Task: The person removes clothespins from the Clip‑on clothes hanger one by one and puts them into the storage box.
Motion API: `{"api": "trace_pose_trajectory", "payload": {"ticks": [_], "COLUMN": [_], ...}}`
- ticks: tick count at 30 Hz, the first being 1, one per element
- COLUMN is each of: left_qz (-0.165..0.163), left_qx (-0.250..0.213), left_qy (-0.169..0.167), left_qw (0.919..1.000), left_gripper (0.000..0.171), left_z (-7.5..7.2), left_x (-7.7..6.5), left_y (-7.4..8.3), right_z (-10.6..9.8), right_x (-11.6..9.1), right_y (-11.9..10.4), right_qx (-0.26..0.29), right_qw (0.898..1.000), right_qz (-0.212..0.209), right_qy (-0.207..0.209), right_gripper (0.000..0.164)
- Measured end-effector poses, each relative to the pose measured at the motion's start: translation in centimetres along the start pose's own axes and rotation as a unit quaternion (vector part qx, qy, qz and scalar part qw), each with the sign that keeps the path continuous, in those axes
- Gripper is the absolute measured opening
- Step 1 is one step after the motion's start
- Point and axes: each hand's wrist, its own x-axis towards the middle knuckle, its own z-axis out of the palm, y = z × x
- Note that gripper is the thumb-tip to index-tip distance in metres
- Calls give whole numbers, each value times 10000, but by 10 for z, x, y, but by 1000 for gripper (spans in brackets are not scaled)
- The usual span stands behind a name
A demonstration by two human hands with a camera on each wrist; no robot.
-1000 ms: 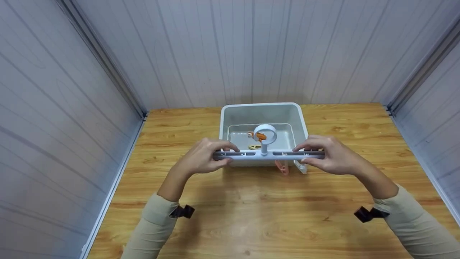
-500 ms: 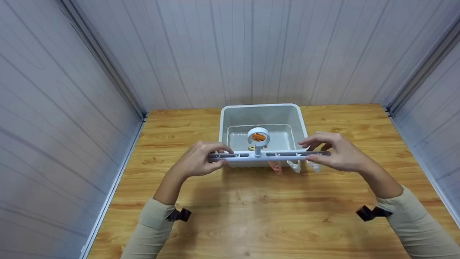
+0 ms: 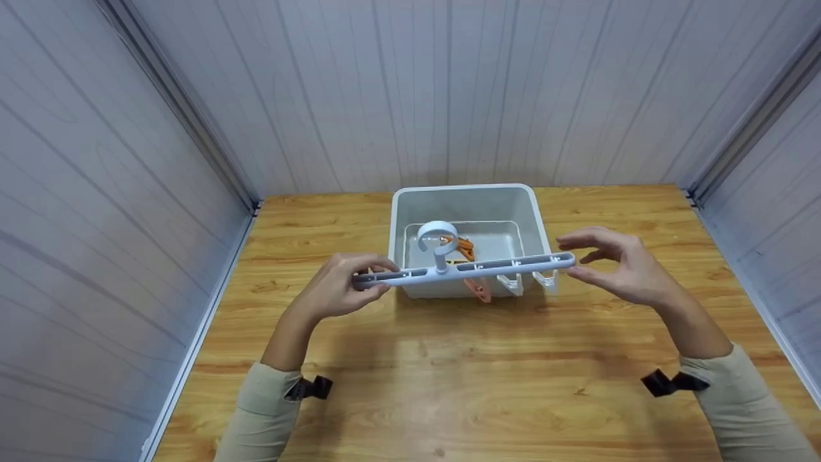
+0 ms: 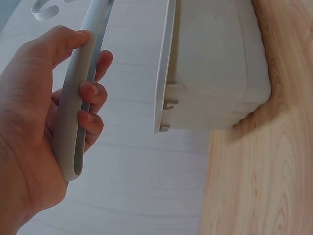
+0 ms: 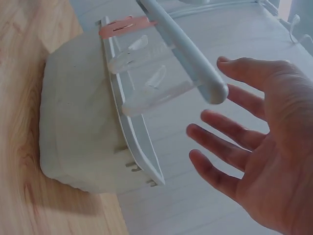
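In the head view a pale clip hanger (image 3: pixel 507 264), a slotted bar with a round hook (image 3: pixel 437 237), is held above the front of a grey-white bin (image 3: pixel 465 188). My left hand (image 3: pixel 343 283) grips the bar's left end, its thumb on one side and fingers curled round the other in the left wrist view. A pink clip (image 3: pixel 478 290) and two clear-white clips, one being the outer clip (image 5: pixel 156 98), hang under the bar's right half. Beside the bar's right end, my right hand (image 3: pixel 622 266) has its fingers spread, holding nothing.
Inside the bin lie an orange clip (image 3: pixel 460 245) and a yellowish piece, partly hidden by the bar. The bin stands on a wooden table (image 3: pixel 449 372) against the back wall (image 3: pixel 417 96). Side walls flank the table.
My right hand has let go of the hanger's right end and moved right. The hanger has shifted left with my left hand, its right end now tilted up in view.
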Motion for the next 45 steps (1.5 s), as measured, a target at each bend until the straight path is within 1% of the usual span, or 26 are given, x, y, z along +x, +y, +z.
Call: {"api": "trace_pose_trajectory", "payload": {"ticks": [3,7,10,13,14,18,20,27,31,33,38,42,45], "left_qz": [33,27,-34,-97,-112,-141,-152,-222,-169,-139,-215,-320,-315], "left_qx": [-195,-467,-657,-791,-820,-892,-919,-1114,-1108,-1118,-1169,-1175,-1142], "left_qy": [179,364,436,482,491,531,530,514,600,619,541,461,428], "left_qw": [9996,9982,9969,9957,9954,9945,9942,9922,9919,9917,9914,9915,9920], "left_gripper": [19,20,20,20,20,21,21,22,21,20,20,22,22], "left_z": [3,7,8,8,8,8,10,13,14,14,17,18,18], "left_x": [-3,-8,-12,-15,-15,-15,-14,-11,-9,-9,-10,-11,-11], "left_y": [-4,-8,-9,-10,-10,-10,-10,-8,-8,-9,-10,-9,-8], "right_z": [3,10,17,24,27,37,40,48,49,49,54,58,59], "right_x": [-5,-12,-16,-18,-19,-20,-20,-18,-17,-16,-15,-14,-13], "right_y": [7,15,19,22,23,24,24,26,26,26,26,24,24], "right_qx": [495,1303,1862,2248,2315,2458,2463,2868,2837,2867,2947,2815,2718], "right_qw": [9981,9892,9794,9713,9698,9661,9651,9544,9545,9540,9517,9525,9535], "right_qz": [-109,-220,-160,-47,48,325,453,322,450,420,396,637,796], "right_qy": [342,631,764,780,771,727,768,761,797,765,767,967,1029], "right_gripper": [50,51,50,48,48,48,49,46,43,41,38,36,35]}}
